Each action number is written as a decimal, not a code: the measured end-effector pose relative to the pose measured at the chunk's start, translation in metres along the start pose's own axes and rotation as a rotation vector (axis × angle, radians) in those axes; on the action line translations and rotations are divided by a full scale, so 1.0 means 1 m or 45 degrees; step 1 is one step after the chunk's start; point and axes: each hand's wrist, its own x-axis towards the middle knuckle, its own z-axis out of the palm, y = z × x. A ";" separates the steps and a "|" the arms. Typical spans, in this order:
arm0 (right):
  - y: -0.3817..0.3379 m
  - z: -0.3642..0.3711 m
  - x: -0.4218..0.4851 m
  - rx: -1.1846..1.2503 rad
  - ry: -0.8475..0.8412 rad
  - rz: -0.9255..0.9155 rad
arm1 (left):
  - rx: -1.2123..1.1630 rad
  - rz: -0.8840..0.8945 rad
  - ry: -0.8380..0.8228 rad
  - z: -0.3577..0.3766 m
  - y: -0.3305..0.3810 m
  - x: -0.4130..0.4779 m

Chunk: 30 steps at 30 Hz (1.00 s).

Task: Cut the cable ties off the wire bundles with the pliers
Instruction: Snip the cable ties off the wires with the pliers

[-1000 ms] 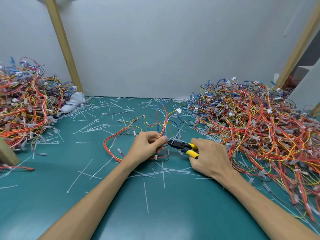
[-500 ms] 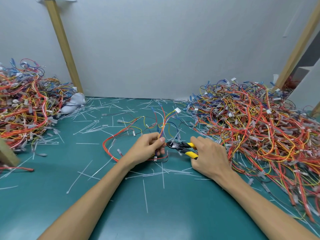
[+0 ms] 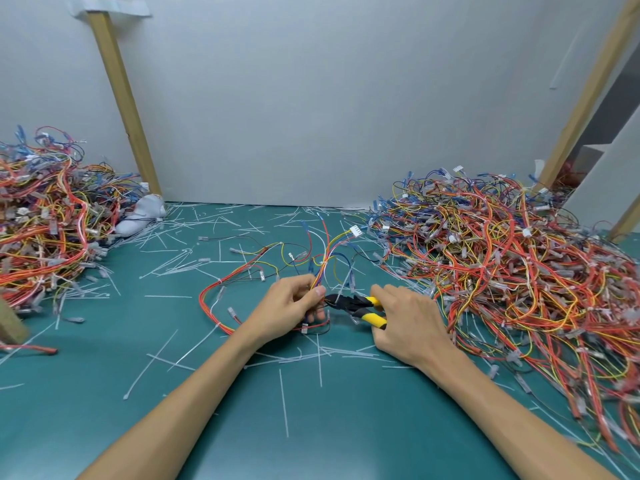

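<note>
— How many heaps?
— Two: a left pile [image 3: 45,230] and a right pile [image 3: 502,265]. One pair of pliers [image 3: 349,302].
— And the hands?
— The left hand [image 3: 291,306] pinched one wire bundle [image 3: 325,268] mid-mat; the right hand [image 3: 408,323] gripped the pliers' yellow handles, tip at the bundle. No print was legible.

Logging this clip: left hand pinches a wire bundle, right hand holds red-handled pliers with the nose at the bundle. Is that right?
Not quite. The pliers in the right hand have yellow handles, not red, as the head view shows. The rest holds: the left hand pinches the wire bundle, and the pliers' nose is at it.
</note>
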 end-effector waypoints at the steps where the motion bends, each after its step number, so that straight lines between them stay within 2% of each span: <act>1: 0.000 0.000 0.000 0.010 -0.021 0.010 | 0.003 -0.003 -0.002 0.000 0.000 0.000; 15: 0.000 0.000 -0.002 0.007 -0.078 0.041 | -0.005 -0.027 -0.027 0.000 -0.001 -0.001; 20: -0.001 0.000 -0.002 0.029 -0.014 0.001 | -0.008 -0.032 -0.019 -0.001 0.001 -0.001; 30: -0.001 -0.003 -0.003 0.059 -0.098 0.051 | -0.034 -0.042 -0.029 0.001 0.002 -0.002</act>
